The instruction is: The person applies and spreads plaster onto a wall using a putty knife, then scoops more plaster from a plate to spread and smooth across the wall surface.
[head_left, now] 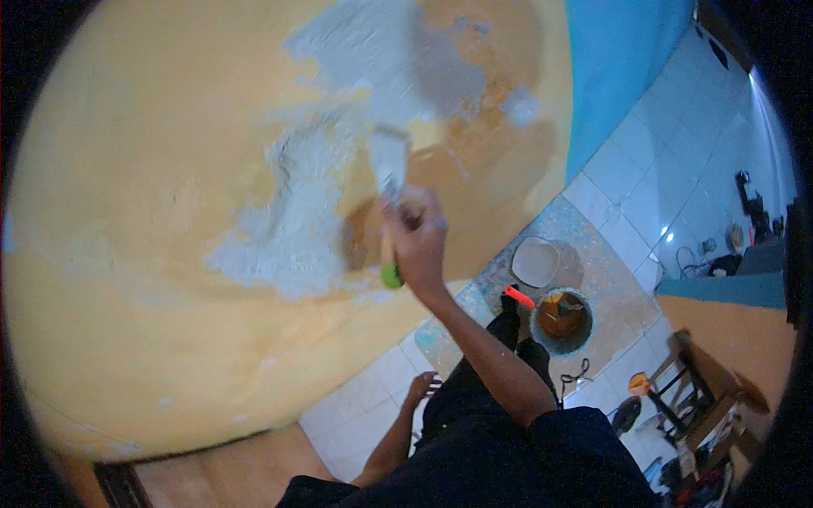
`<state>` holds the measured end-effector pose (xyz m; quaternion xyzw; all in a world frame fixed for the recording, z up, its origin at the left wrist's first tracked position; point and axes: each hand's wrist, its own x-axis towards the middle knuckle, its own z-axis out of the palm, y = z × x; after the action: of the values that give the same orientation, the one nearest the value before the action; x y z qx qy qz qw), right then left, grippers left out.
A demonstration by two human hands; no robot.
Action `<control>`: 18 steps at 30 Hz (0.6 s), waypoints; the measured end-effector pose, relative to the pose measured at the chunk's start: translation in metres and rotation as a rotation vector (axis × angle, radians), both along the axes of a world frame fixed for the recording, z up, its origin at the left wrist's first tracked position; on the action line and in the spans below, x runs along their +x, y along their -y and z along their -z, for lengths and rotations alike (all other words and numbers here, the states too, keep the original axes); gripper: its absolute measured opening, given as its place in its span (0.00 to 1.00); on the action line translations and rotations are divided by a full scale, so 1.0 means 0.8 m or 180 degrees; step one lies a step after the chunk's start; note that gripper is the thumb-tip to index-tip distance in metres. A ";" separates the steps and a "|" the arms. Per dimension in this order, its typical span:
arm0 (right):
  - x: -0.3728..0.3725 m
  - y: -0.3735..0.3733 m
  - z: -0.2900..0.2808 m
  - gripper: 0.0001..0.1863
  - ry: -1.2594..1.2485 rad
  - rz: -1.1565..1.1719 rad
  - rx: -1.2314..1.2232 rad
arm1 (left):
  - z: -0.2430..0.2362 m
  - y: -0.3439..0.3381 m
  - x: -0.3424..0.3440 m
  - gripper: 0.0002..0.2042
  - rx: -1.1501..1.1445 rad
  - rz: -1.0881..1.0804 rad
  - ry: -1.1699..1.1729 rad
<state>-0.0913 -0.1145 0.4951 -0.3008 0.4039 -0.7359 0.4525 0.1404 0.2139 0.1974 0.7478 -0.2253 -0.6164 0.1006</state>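
In my right hand [417, 233] is a putty knife [390, 159], its fingers wrapped round the handle, which ends in green. The blade points up toward the yellow wall [144, 195] and looks slightly blurred; whether it touches the wall I cannot tell. Left of the blade lies a rough patch of whitish putty [305, 203], and a wider grey-white patch [364, 55] spreads above it. My left hand [423, 387] hangs low by my side, open and holding nothing, with its fingers apart.
On a paint-spotted board [622, 309] by my feet stand a bucket [590, 326] and a pale rounded dish [535, 262], with a bright red object [519, 296] beside them. A wooden chair [707, 394] is at lower right. White floor tiles [622, 241] surround the board.
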 end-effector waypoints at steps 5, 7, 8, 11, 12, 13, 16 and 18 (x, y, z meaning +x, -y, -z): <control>-0.069 0.091 -0.027 0.16 0.0629 0.0442 -0.0234 | 0.017 -0.027 0.006 0.20 0.0061 -0.0190 0.0048; -0.075 0.119 -0.047 0.17 0.0434 0.0512 0.0026 | 0.034 -0.039 0.013 0.18 -0.0014 -0.0138 0.0086; -0.073 0.125 -0.054 0.18 0.0261 0.0555 0.0035 | 0.042 -0.044 0.015 0.18 -0.0216 -0.0012 -0.0054; -0.037 0.099 -0.056 0.19 0.0026 0.0257 0.0021 | 0.055 -0.047 0.022 0.18 -0.1686 0.3258 0.1289; -0.023 0.081 -0.050 0.17 -0.0116 0.0247 0.0059 | 0.053 -0.044 0.022 0.18 -0.1910 0.3192 0.1109; -0.010 0.064 -0.043 0.16 -0.0231 0.0193 -0.0134 | 0.049 -0.041 0.019 0.18 -0.1316 0.1944 0.0480; 0.016 0.020 -0.025 0.13 -0.0078 -0.0056 -0.0058 | 0.025 -0.024 0.008 0.20 -0.0332 0.0232 -0.0231; 0.016 0.010 -0.021 0.12 0.0137 -0.0248 -0.0196 | 0.011 -0.011 0.000 0.23 0.0102 -0.0189 0.0131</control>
<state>-0.0785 -0.1224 0.5122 -0.3143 0.3593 -0.7361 0.4799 0.1408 0.2231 0.1885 0.7682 -0.1952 -0.6011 0.1022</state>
